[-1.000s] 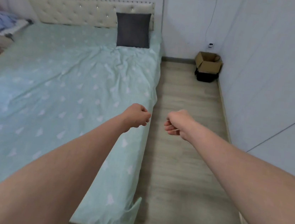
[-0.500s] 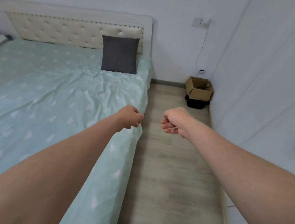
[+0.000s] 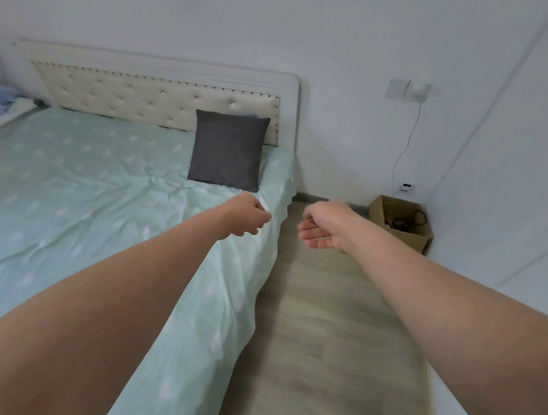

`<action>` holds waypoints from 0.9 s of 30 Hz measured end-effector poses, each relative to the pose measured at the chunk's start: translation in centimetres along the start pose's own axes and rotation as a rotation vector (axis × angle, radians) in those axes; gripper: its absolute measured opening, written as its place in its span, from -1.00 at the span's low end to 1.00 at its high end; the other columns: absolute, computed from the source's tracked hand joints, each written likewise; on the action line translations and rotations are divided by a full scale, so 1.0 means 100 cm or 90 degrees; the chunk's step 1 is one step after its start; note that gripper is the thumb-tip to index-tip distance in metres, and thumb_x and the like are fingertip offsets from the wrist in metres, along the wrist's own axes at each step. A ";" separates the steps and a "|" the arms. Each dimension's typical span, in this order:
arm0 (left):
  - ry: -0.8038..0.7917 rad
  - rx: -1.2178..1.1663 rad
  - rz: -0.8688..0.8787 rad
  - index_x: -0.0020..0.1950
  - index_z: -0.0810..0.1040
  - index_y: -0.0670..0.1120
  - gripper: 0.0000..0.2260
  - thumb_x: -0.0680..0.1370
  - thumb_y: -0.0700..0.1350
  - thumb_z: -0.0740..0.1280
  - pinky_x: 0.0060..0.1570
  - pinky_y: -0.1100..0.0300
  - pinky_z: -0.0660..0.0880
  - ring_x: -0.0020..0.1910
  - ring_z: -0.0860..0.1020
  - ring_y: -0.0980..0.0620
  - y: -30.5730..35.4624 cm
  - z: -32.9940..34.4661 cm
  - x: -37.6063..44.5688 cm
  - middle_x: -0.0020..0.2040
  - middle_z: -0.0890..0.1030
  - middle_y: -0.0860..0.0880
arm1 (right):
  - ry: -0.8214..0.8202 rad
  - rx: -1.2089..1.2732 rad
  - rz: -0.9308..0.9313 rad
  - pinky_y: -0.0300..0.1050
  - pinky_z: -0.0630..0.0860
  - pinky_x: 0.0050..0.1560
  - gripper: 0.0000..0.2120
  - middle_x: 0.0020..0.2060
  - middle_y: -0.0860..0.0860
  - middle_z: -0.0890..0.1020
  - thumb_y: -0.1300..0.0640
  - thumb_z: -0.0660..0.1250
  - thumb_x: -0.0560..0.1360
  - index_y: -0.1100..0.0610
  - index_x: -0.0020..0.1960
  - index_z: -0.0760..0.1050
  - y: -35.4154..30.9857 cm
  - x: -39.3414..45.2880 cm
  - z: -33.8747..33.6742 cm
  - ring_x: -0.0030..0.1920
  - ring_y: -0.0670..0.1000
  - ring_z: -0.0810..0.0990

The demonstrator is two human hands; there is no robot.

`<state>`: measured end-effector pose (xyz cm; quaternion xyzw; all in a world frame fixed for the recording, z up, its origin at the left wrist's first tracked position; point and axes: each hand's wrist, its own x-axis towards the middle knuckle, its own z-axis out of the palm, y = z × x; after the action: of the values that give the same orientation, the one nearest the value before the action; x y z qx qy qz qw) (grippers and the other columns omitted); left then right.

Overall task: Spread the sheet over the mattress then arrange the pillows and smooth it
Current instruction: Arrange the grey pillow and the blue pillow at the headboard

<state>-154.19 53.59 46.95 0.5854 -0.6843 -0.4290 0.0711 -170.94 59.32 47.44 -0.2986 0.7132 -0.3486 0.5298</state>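
Fingers curled, grip unclear, sheet cropped

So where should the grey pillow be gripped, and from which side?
Probably by its two upper corners or its side edges, coming from the front. The grey pillow stands upright, leaning on the headboard, so its back is blocked while its top and sides are free. Both hands, left hand and right hand, are empty.

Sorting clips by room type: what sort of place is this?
A bedroom, most likely in a home: a bed with a tufted headboard, a mint sheet spread over the mattress, and a dark grey pillow leaning against the headboard.
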 end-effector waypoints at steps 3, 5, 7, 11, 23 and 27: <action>0.030 -0.049 -0.010 0.03 0.58 -0.21 -0.79 0.55 -0.11 0.25 -0.18 0.15 0.45 -0.16 0.62 0.02 0.025 -0.021 0.061 -0.06 0.63 -0.08 | 0.002 -0.006 0.005 -0.10 0.54 -0.30 -0.74 -0.16 0.14 0.60 0.23 0.18 0.55 0.25 0.21 0.45 -0.048 0.071 -0.014 -0.37 0.03 0.56; 0.037 -0.062 -0.026 0.07 0.58 -0.25 -0.75 0.54 -0.10 0.26 -0.18 0.15 0.45 -0.16 0.62 0.03 0.034 -0.036 0.095 -0.07 0.63 -0.07 | -0.023 -0.022 0.011 -0.10 0.53 -0.30 -0.80 -0.20 0.12 0.59 0.23 0.19 0.55 0.23 0.14 0.46 -0.077 0.110 -0.011 -0.37 0.04 0.56; 0.049 -0.075 -0.037 0.07 0.59 -0.23 -0.76 0.55 -0.10 0.26 -0.19 0.15 0.46 -0.15 0.62 0.02 0.037 -0.051 0.130 -0.06 0.64 -0.08 | -0.042 -0.041 0.003 -0.09 0.53 -0.28 -0.83 -0.21 0.12 0.57 0.23 0.18 0.56 0.22 0.12 0.45 -0.105 0.148 -0.004 -0.36 0.04 0.56; 0.120 -0.098 -0.050 -0.06 0.59 -0.16 -0.84 0.53 -0.11 0.26 -0.15 0.15 0.53 -0.10 0.68 0.00 0.027 -0.084 0.213 -0.02 0.69 -0.14 | -0.069 -0.079 -0.016 -0.04 0.55 -0.19 -0.92 -0.22 0.12 0.55 0.24 0.19 0.56 0.20 -0.07 0.43 -0.153 0.235 0.019 -0.35 0.04 0.55; 0.136 -0.195 -0.165 -0.10 0.60 -0.20 -0.83 0.54 -0.14 0.26 -0.36 0.22 0.43 -0.27 0.59 -0.02 -0.012 -0.209 0.453 -0.19 0.62 -0.14 | -0.094 -0.134 0.051 -0.02 0.51 -0.21 -0.75 -0.21 0.06 0.43 0.21 0.20 0.56 0.19 0.23 0.40 -0.280 0.473 0.094 -0.27 0.03 0.44; 0.147 -0.191 -0.191 -0.12 0.60 -0.16 -0.79 0.55 -0.05 0.26 -0.31 0.20 0.44 -0.26 0.60 -0.05 -0.020 -0.243 0.519 -0.20 0.63 -0.14 | -0.111 -0.134 0.049 0.06 0.54 0.07 -0.69 -0.02 0.05 0.45 0.22 0.22 0.56 0.18 0.30 0.30 -0.326 0.540 0.124 -0.22 0.00 0.44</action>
<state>-153.92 -3.26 39.71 0.7084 -0.5060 -0.4615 0.1707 -171.20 -4.74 41.91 -0.3541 0.7081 -0.2236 0.5685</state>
